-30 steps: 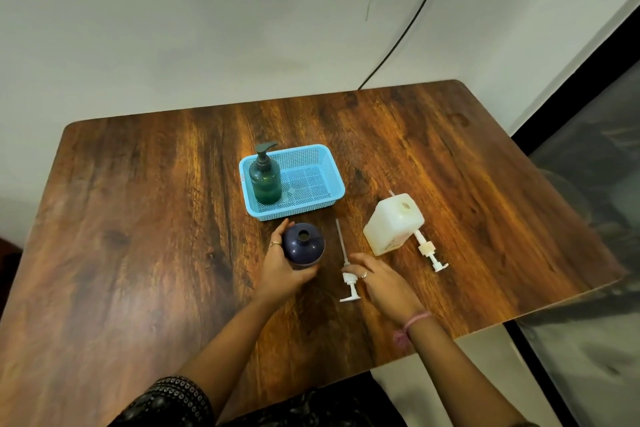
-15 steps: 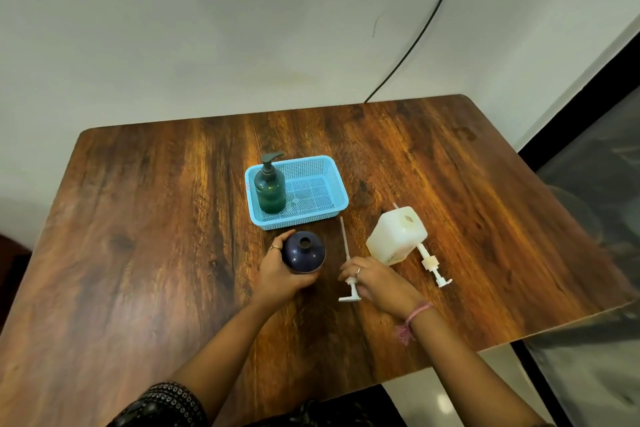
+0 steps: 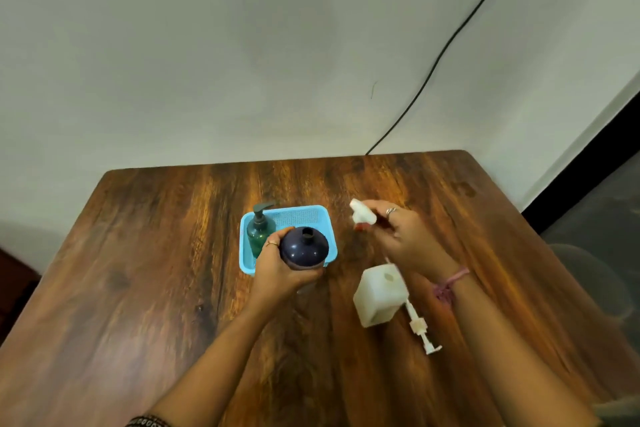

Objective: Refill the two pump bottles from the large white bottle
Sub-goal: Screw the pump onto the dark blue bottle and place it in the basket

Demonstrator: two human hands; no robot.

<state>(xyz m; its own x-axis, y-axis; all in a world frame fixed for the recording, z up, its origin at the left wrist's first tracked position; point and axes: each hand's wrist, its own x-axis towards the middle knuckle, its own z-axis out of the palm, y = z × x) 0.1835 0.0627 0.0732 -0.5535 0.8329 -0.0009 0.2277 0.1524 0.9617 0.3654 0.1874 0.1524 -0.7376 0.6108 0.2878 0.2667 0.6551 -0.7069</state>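
Large white bottle [image 3: 379,291]: standing uncapped on the wooden table [image 3: 173,270], near the right forearm, mouth open on top, a white pump with its tube [image 3: 420,326] lying on the table just beside it. Dark blue pump bottle [image 3: 304,248]: open at the neck, gripped around its side by the left hand [image 3: 277,269], fingers wrapped closed on the body, apparently raised a little in front of the blue basket [image 3: 287,218]; whether clear of the table or resting, hard to tell. Right hand [image 3: 398,236]: up above the table, fingers closed on a second white pump head [image 3: 362,215], blurred, a thin tube showing below the palm towards the white bottle. Green pump bottle [image 3: 260,232]: upright in the left part of the basket, dark pump in place, apparently untouched. Judged from this layout: blue bottle likely either freshly filled and about to be recapped, or just opened; level inside not visible, so no telling which. Probably next: pump tube into the blue neck and head screwed down, or pump set aside and pouring begun. Certainly left: green bottle's pump unscrewed, that bottle filled from the white one, pump refitted, the white bottle's own pump returned. Roughly early to midway at best.
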